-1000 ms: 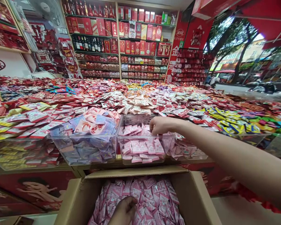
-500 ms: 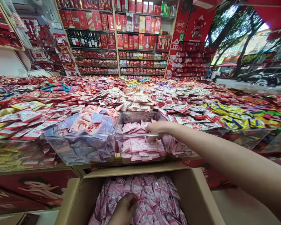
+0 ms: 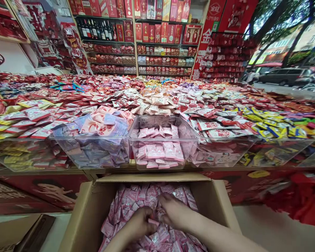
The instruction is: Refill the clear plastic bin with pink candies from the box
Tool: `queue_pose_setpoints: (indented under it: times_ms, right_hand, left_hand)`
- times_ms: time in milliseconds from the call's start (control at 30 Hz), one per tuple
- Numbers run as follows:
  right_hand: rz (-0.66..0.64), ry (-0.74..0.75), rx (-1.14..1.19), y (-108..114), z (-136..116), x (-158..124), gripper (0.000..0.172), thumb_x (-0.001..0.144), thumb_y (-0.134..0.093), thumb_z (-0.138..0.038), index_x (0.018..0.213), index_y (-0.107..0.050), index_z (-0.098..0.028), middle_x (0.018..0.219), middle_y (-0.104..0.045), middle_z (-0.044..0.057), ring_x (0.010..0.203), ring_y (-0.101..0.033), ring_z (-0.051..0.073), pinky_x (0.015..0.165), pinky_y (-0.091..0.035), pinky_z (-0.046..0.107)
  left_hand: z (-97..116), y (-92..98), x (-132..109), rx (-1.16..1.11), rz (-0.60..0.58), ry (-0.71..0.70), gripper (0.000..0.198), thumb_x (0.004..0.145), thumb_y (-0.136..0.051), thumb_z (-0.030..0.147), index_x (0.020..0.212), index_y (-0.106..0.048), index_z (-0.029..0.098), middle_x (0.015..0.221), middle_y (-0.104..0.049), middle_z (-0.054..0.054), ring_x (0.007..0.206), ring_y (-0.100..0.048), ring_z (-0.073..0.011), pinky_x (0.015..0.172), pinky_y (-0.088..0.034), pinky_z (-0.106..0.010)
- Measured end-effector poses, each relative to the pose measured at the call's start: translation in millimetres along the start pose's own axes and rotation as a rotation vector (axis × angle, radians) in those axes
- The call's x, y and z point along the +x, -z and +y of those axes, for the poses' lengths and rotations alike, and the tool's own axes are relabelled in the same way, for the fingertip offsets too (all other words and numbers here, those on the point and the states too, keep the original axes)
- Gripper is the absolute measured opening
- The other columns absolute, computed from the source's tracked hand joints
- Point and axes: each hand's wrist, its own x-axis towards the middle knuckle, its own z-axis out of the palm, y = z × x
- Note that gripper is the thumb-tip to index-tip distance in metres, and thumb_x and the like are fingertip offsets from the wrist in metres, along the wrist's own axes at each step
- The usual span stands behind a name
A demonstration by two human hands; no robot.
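Both my hands are down in an open cardboard box [image 3: 94, 206] full of small pink sweet packets [image 3: 149, 197]. My left hand [image 3: 140, 222] is curled round a few of the pink packets. My right hand [image 3: 173, 210] lies among the packets beside it, fingers bent into the pile; whether it holds any I cannot make out. Straight above the box stands a clear plastic bin [image 3: 162, 143], partly filled with the same pink packets.
A clear bin of blue and pink packets [image 3: 94, 140] stands left of the pink bin, another clear bin [image 3: 220, 150] on its right. Behind them spreads a wide counter of heaped sweets [image 3: 157, 98]. Shelves of red boxes and bottles [image 3: 136, 35] line the back wall. A street with cars shows at right.
My right hand has left the clear pink bin and dropped into the cardboard box beside my left hand. The view has tilted downward a little.
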Motion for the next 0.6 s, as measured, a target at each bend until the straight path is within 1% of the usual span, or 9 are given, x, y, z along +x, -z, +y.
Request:
queue_pose_setpoints:
  times_ms: [33,67,133,167,200,267,367,500,600]
  right_hand:
    - [-0.093,-0.118,0.030,-14.5,5.0,4.3,0.053,0.058,-0.059,-0.015,0.110,-0.047,-0.017,0.106,-0.051,0.013,0.095,-0.049,0.027,0.073,-0.042,0.034]
    - [-0.165,-0.187,0.060,-24.5,8.6,8.1,0.066,0.056,-0.062,-0.015,0.118,-0.040,-0.018,0.116,-0.044,0.015,0.103,-0.044,0.030,0.077,-0.041,0.038]
    - [-0.253,-0.201,0.104,-34.9,11.4,12.8,0.080,0.055,-0.062,-0.016,0.126,-0.028,-0.022,0.127,-0.032,0.016,0.108,-0.039,0.033,0.080,-0.039,0.041]
    - [-0.265,-0.178,0.111,-37.4,11.0,13.6,0.081,0.055,-0.061,-0.015,0.127,-0.025,-0.023,0.128,-0.030,0.016,0.106,-0.042,0.033,0.079,-0.040,0.041]
    - [-0.261,-0.169,0.100,-39.5,10.1,13.6,0.081,0.055,-0.059,-0.011,0.127,-0.025,-0.023,0.127,-0.031,0.017,0.102,-0.046,0.032,0.077,-0.041,0.040]
    - [-0.234,-0.184,0.055,-44.2,7.9,12.4,0.075,0.052,-0.054,-0.003,0.122,-0.034,-0.021,0.121,-0.037,0.017,0.093,-0.052,0.030,0.073,-0.043,0.038]
    - [-0.145,-0.180,0.064,-52.5,7.5,10.9,0.054,0.056,-0.044,0.002,0.106,-0.050,-0.017,0.113,-0.044,0.015,0.089,-0.053,0.027,0.071,-0.042,0.034]
    - [-0.092,-0.133,0.102,-57.3,11.8,13.4,0.042,0.055,-0.042,0.002,0.091,-0.057,-0.013,0.102,-0.052,0.014,0.080,-0.055,0.023,0.066,-0.041,0.028]
    - [-0.060,-0.121,0.155,-52.6,16.8,17.8,0.034,0.055,-0.044,0.001,0.082,-0.060,-0.012,0.088,-0.058,0.011,0.072,-0.055,0.019,0.061,-0.039,0.025]
  left_hand:
    - [2.8,2.7,1.8,-0.076,0.023,0.002,0.014,0.050,-0.063,0.015,0.056,-0.051,0.018,0.051,-0.049,0.006,0.051,-0.043,-0.0118,0.051,-0.032,-0.022]
    - [6.1,5.4,3.4,-0.156,0.057,0.004,0.017,0.053,-0.063,0.020,0.056,-0.047,0.018,0.049,-0.045,0.007,0.047,-0.040,-0.0097,0.048,-0.030,-0.021]
    - [12.9,10.0,5.6,-0.313,0.134,0.013,0.024,0.059,-0.062,0.028,0.058,-0.040,0.020,0.048,-0.040,0.009,0.043,-0.037,-0.0073,0.045,-0.029,-0.019]
    - [16.0,11.4,5.8,-0.390,0.170,0.024,0.025,0.061,-0.060,0.031,0.061,-0.038,0.021,0.049,-0.040,0.009,0.042,-0.038,-0.0071,0.045,-0.030,-0.019]
    - [18.6,12.1,5.4,-0.465,0.201,0.042,0.025,0.063,-0.058,0.033,0.065,-0.037,0.022,0.051,-0.042,0.009,0.043,-0.041,-0.0077,0.046,-0.032,-0.020]
    - [22.2,11.9,3.6,-0.598,0.245,0.091,0.022,0.067,-0.055,0.034,0.074,-0.037,0.023,0.057,-0.049,0.006,0.049,-0.050,-0.0106,0.050,-0.038,-0.023]
    - [23.3,10.2,1.0,-0.726,0.283,0.146,0.026,0.065,-0.056,0.028,0.083,-0.038,0.024,0.062,-0.055,0.003,0.055,-0.056,-0.0143,0.056,-0.043,-0.028]
    - [23.1,11.5,2.1,-0.771,0.335,0.153,0.038,0.058,-0.063,0.022,0.092,-0.048,0.023,0.055,-0.055,0.005,0.047,-0.052,-0.0119,0.051,-0.043,-0.026]
    - [25.8,13.6,3.4,-0.746,0.378,0.140,0.038,0.053,-0.066,0.023,0.089,-0.055,0.018,0.050,-0.054,0.005,0.043,-0.048,-0.0098,0.047,-0.039,-0.022]
